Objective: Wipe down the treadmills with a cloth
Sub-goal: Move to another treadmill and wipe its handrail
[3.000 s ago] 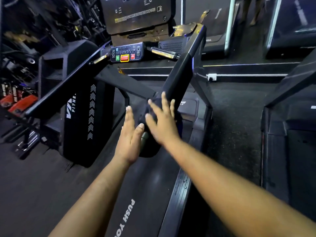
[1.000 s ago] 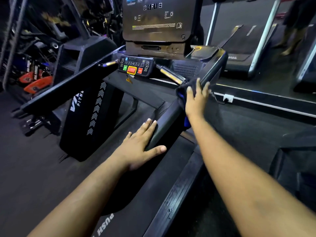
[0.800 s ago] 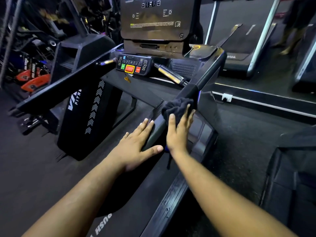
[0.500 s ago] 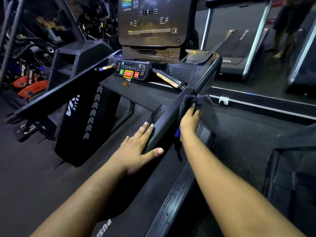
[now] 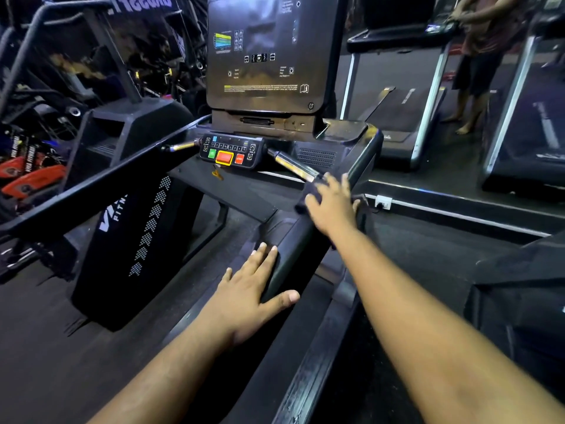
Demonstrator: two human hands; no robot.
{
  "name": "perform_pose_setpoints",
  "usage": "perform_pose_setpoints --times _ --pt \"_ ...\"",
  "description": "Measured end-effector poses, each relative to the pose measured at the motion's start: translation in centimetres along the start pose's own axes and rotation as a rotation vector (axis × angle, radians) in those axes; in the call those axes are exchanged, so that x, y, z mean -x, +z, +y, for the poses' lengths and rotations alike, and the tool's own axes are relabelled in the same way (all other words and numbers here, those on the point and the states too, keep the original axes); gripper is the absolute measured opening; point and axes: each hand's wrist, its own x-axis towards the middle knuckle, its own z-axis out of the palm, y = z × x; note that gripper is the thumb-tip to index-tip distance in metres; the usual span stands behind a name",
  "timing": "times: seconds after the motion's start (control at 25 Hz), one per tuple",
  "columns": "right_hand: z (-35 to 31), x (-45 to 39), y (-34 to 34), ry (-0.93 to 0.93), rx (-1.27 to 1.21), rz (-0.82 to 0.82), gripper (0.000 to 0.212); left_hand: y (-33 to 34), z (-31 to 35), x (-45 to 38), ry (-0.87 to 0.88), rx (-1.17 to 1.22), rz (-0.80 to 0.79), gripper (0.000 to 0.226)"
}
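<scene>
Now right hand presses cloth on handrail running toward console; left hand flat.

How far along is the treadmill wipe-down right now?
Nothing looks visibly finished; the frame cannot show which surfaces are clean. In hand: the right hand presses the dark cloth on the right handrail, while the left hand rests on its lower end. Left, apparently: the left handrail, control panel and neighbouring treadmills.

The dark gym floor carries the near treadmill, a black stepper machine just to its left, more treadmills beyond a raised strip, and a barefoot person standing between those.
</scene>
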Motion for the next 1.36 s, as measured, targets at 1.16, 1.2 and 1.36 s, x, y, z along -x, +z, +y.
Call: perform_pose_setpoints --times 1.16,1.2,1.36 --pt "-6.4 18.7 4.2 -0.099 -0.215 -0.009 0.04 0.9 -4.3 9.5 0.045 0.086 0.121 0.108" --pt "-6.9 19.8 4.6 -0.111 -0.218 -0.017 0.04 1.0 -4.6 9.9 0.034 0.139 0.12 0.109" --pt "-9.5 25.4 5.3 -0.099 -0.25 -0.021 0.054 1.7 -6.7 13.3 0.004 0.442 0.135 0.117"
